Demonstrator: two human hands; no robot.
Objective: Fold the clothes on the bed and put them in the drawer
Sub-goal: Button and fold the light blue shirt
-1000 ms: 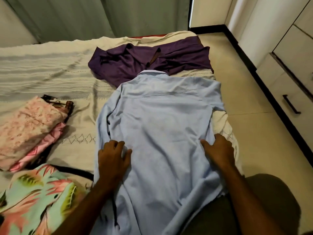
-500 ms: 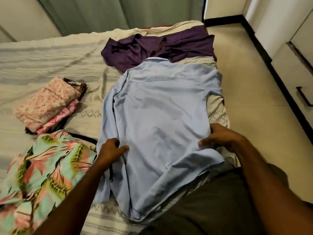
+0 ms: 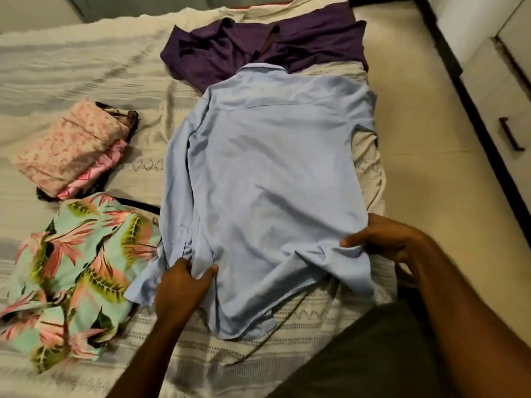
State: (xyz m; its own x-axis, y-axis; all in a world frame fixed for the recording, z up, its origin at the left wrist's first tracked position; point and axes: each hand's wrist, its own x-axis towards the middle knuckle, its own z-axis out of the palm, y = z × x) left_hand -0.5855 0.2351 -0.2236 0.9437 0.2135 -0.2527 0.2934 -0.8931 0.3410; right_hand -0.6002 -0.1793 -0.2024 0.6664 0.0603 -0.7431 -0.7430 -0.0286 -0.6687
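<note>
Gripping one blue shirt (image 3: 267, 173) — two hands, left hand (image 3: 179, 285), right hand (image 3: 385, 239).

A light blue shirt (image 3: 267, 173) lies back-up on the bed (image 3: 86, 67); the left hand (image 3: 184, 285) pinches its 7 o'clock hem, the right hand (image 3: 385, 239) grips its 4 o'clock edge.

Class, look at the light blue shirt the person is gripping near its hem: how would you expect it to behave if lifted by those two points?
The light blue shirt would probably sag between the left hand and right hand, since it already bunches there. It looks thin, so likely light. Its tucked sleeves may slip loose.
</note>
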